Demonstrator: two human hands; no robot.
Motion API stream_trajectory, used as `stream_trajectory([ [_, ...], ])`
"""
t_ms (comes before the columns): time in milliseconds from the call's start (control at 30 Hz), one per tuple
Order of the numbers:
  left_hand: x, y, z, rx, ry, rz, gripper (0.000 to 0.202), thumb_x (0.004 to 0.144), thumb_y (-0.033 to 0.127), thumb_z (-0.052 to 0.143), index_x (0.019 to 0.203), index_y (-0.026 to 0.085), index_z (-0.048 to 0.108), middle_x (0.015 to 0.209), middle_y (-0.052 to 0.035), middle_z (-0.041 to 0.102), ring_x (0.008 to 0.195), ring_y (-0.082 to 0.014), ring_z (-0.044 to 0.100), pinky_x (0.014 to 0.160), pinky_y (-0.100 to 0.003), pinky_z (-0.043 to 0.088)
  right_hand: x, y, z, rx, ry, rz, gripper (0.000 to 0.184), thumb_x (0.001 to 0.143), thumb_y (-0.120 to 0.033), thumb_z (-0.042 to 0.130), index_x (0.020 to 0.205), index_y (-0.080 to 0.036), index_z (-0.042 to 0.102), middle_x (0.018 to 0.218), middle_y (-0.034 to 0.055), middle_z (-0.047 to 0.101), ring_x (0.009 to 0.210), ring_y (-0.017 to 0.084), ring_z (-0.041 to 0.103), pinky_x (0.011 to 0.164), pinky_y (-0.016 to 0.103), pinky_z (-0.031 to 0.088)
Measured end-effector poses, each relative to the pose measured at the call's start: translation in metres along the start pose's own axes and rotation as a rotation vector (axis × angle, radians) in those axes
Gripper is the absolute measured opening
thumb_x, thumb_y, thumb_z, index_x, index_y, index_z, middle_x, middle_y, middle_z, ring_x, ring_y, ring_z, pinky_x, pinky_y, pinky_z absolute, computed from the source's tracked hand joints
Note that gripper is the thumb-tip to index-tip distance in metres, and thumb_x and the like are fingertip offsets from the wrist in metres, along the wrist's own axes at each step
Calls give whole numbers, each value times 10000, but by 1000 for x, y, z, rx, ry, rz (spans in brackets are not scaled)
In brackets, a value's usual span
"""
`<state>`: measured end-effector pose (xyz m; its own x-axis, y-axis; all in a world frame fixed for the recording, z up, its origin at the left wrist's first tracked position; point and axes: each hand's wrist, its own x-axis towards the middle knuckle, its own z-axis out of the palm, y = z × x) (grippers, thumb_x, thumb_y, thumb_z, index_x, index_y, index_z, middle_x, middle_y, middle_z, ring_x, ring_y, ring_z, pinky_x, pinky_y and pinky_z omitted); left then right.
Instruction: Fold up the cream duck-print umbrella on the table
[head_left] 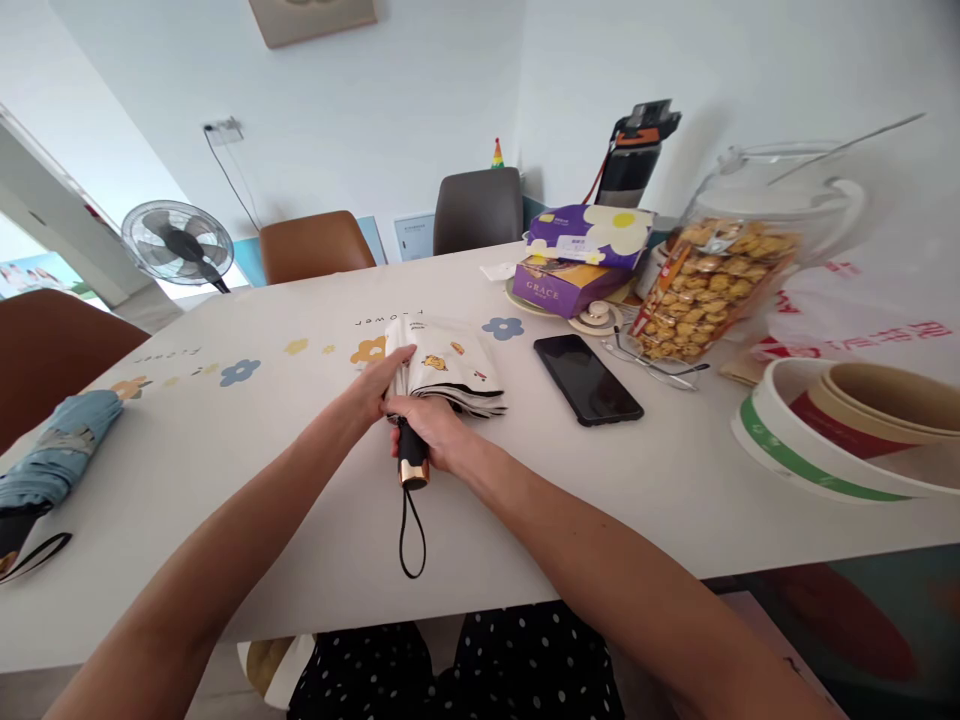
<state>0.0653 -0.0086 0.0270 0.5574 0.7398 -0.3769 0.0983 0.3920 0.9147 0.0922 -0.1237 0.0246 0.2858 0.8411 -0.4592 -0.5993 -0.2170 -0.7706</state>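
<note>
A folded white umbrella (442,362) with small cartoon prints lies over the table in front of me, its canopy loose and spread to the right. Its black handle, with a gold end and a black wrist strap, points toward me. My right hand (437,430) is wrapped around the handle just below the canopy. On the canopy's left edge, my left hand (386,382) closes over the fabric, thumb on top. Both hands nearly touch each other. Some of the right fingers are hidden beneath the handle.
A rolled blue umbrella (64,450) lies at the far left. Right of my hands are a black phone (589,380), glasses (660,372), purple tissue packs (589,235), a snack bag (712,290), a glass pitcher (817,200) and paper bowls (780,440). Chairs (315,247) line the table's far side.
</note>
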Motion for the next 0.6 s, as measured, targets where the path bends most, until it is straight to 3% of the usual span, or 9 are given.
stream_trajectory([
  [67,-3,-6,1,-10,-11,-84,386,616,345,714,906,111,615,716,-99,676,710,-250,657,653,-338,537,1,-1,-1,-18,-14,19,154,680,-165,625,747,-139,488,530,-23,483,375,108,489,317,257,466],
  [233,-14,-7,-3,-69,-41,-114,347,654,352,662,907,117,630,709,-80,682,693,-244,657,637,-324,538,0,3,-1,68,-143,-3,257,687,-252,655,836,-146,474,601,-2,523,459,157,570,401,337,535],
  [400,-16,-5,-5,-173,-202,-142,342,700,367,594,934,120,631,732,-80,684,713,-244,654,660,-336,535,2,15,3,193,-189,-95,259,704,-269,638,860,-155,466,634,6,549,467,157,579,386,310,519],
  [500,-10,-7,-8,-109,-250,-198,335,684,395,617,885,126,630,727,-92,675,709,-243,646,656,-331,523,3,16,4,188,-185,-27,170,709,-203,595,796,-151,459,619,9,552,389,127,522,334,282,471],
  [600,-2,-8,-12,73,-183,-115,356,672,451,623,828,131,620,729,-107,657,716,-240,628,638,-327,497,4,13,2,219,-169,-2,110,702,-134,555,754,-152,460,605,-12,529,369,88,469,315,239,431],
])
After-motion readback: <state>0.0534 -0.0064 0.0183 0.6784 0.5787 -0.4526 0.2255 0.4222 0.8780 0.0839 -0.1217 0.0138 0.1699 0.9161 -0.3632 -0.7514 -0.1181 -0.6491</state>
